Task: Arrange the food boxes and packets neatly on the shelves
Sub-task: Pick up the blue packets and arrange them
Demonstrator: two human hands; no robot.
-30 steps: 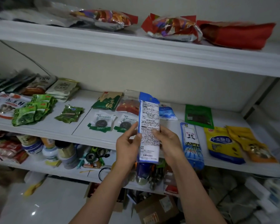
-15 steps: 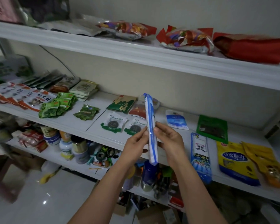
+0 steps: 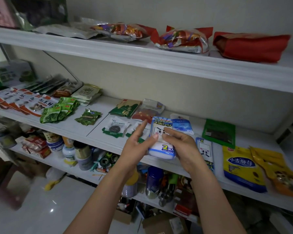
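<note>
Both hands are together on a blue-and-white sponge packet, held face-up just above the front edge of the middle shelf. The right hand curls round its right side. The left hand lays its thumb on the front, fingers straight. A similar packet lies flat just right.
</note>
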